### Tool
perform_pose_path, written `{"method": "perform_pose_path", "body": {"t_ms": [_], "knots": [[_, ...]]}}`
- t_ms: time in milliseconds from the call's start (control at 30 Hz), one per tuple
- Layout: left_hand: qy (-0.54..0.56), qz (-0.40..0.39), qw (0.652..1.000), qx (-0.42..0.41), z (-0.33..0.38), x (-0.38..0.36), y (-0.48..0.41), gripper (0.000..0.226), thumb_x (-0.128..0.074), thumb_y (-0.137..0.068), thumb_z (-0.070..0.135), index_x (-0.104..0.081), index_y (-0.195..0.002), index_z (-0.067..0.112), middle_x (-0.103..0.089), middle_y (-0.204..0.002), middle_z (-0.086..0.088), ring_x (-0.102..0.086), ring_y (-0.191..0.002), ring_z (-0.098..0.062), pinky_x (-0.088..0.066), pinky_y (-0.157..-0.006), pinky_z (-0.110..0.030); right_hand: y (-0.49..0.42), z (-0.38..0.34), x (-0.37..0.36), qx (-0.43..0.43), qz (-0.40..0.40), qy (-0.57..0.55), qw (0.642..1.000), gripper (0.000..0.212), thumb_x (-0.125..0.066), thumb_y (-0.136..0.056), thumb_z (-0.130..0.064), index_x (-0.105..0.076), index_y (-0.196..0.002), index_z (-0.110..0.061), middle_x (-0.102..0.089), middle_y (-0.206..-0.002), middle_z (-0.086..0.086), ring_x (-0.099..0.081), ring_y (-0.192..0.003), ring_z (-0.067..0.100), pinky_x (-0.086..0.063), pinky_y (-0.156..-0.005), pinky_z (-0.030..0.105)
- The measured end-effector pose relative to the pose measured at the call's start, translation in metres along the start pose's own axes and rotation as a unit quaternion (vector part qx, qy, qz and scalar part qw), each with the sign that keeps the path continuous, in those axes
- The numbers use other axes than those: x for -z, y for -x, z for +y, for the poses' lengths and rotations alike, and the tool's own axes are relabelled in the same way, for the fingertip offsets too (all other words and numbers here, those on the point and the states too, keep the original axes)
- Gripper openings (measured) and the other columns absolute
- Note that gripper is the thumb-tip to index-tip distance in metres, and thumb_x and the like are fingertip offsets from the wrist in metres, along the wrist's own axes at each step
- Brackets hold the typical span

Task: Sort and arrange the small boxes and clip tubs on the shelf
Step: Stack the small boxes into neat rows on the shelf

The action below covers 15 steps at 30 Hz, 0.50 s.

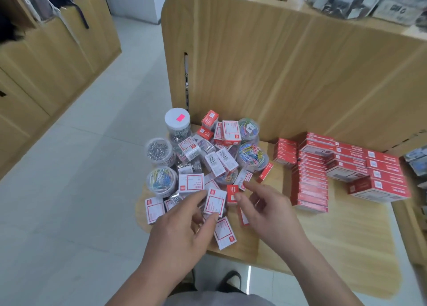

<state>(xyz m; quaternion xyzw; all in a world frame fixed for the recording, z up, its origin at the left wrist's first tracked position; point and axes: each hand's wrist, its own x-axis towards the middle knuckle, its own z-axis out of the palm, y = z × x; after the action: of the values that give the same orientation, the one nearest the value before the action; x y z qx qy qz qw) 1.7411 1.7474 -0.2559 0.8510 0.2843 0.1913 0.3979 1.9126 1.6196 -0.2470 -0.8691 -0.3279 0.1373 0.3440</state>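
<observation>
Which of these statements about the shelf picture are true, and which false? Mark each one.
1. The left hand pinches a small white box. True.
2. The red boxes are stacked on the left side of the shelf. False: they are stacked on the right; the jumbled pile lies on the left.
3. A tall tub with a pink sticker on its lid stands at the back of the pile. True.
4. Every clip tub holds only silver clips. False: the tub of coloured clips shows otherwise.
5. The right hand grips a tub. False: it holds nothing.
</observation>
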Motion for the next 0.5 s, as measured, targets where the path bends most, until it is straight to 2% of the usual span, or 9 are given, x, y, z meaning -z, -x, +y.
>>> {"method": "perform_pose_path", "body": {"t_ms": [100, 167, 233, 333, 400, 500], "knots": [[-0.004, 0.014, 0.999, -0.041, 0.010, -0.003, -0.010, 0.020, -0.073, -0.090, 0.035, -0.065, -0.108, 0.037, -0.061, -0.081, 0.018, -0.059, -0.069, -0.001, -0.050, -0.065, -0.025, -0.010, 0.016, 0.022, -0.008, 0.039, 0.010, 0.999, 0.020, -0.072, -0.091, -0.039, -0.077, -0.104, -0.025, -0.069, -0.081, -0.011, -0.060, -0.070, 0.008, -0.051, -0.065, 0.032], [-0.014, -0.006, 0.997, -0.078, 0.022, -0.008, -0.020, 0.010, -0.070, -0.092, 0.034, -0.067, -0.101, 0.033, -0.059, -0.084, 0.016, -0.059, -0.073, -0.002, -0.050, -0.066, -0.029, -0.025, 0.025, 0.031, -0.009, 0.055, 0.059, 0.997, 0.021, -0.070, -0.092, -0.036, -0.077, -0.108, -0.025, -0.069, -0.087, -0.008, -0.062, -0.074, 0.011, -0.051, -0.069, 0.034], [-0.013, -0.021, 0.995, -0.097, 0.032, -0.013, -0.028, 0.010, -0.071, -0.093, 0.031, -0.069, -0.102, 0.033, -0.058, -0.085, 0.017, -0.057, -0.074, 0.002, -0.048, -0.067, -0.026, -0.039, 0.030, 0.030, -0.003, 0.039, 0.107, 0.994, 0.022, -0.067, -0.092, -0.036, -0.075, -0.112, -0.031, -0.068, -0.090, -0.002, -0.064, -0.080, 0.020, -0.051, -0.070, 0.036], [0.003, -0.034, 0.994, -0.105, 0.039, -0.020, -0.034, 0.016, -0.073, -0.092, 0.026, -0.069, -0.106, 0.035, -0.058, -0.087, 0.021, -0.056, -0.073, 0.004, -0.047, -0.066, -0.020, -0.048, 0.031, 0.023, -0.001, 0.011, 0.098, 0.995, 0.020, -0.066, -0.090, -0.039, -0.072, -0.107, -0.031, -0.069, -0.089, 0.001, -0.066, -0.085, 0.026, -0.054, -0.071, 0.040], [0.009, -0.040, 0.994, -0.099, 0.040, -0.021, -0.036, 0.017, -0.073, -0.092, 0.026, -0.070, -0.107, 0.035, -0.057, -0.087, 0.022, -0.057, -0.072, 0.002, -0.046, -0.065, -0.017, -0.049, 0.030, 0.020, 0.001, 0.033, 0.089, 0.995, 0.017, -0.071, -0.087, -0.041, -0.071, -0.098, -0.027, -0.069, -0.085, -0.003, -0.066, -0.079, 0.025, -0.052, -0.067, 0.038], [0.005, -0.048, 0.994, -0.094, 0.043, -0.023, -0.038, 0.020, -0.075, -0.091, 0.020, -0.072, -0.103, 0.035, -0.057, -0.086, 0.022, -0.058, -0.071, 0.000, -0.041, -0.066, -0.010, -0.050, 0.032, 0.021, -0.040, 0.034, 0.102, 0.993, 0.023, -0.076, -0.084, -0.040, -0.058, -0.084, -0.026, -0.065, -0.076, -0.004, -0.064, -0.077, 0.028, -0.050, -0.063, 0.039]]}}
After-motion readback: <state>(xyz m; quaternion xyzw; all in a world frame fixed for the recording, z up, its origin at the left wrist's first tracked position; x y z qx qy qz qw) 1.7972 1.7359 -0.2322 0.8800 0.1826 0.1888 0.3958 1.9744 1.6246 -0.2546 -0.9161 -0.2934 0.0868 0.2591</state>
